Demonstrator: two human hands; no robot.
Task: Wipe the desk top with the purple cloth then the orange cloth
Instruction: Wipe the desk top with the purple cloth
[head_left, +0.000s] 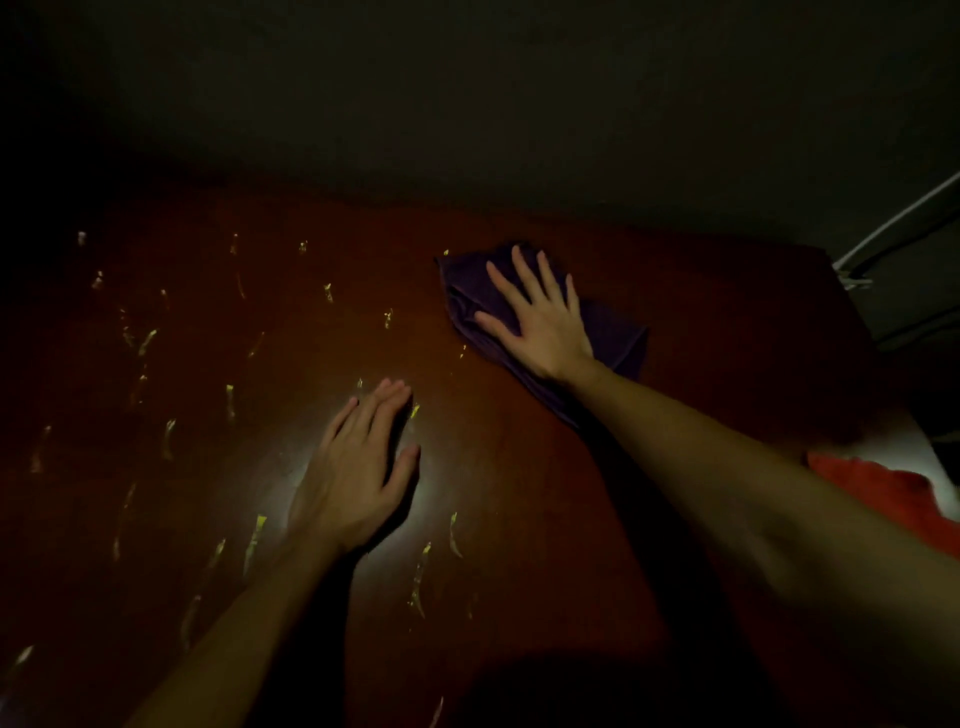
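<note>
Your right hand (540, 322) lies flat, fingers spread, pressing on the purple cloth (613, 340) at the far right of the desk top (519, 467). Your left hand (358, 467) rests palm down on bare wood nearer you, fingers together, holding nothing. Judged from this, the first step is in hand. Yellowish smears (254, 540) cover the left and near areas, so the next move calls for sweeping the cloth leftward. The orange cloth (883, 493) waits at the right edge, beside your right forearm.
</note>
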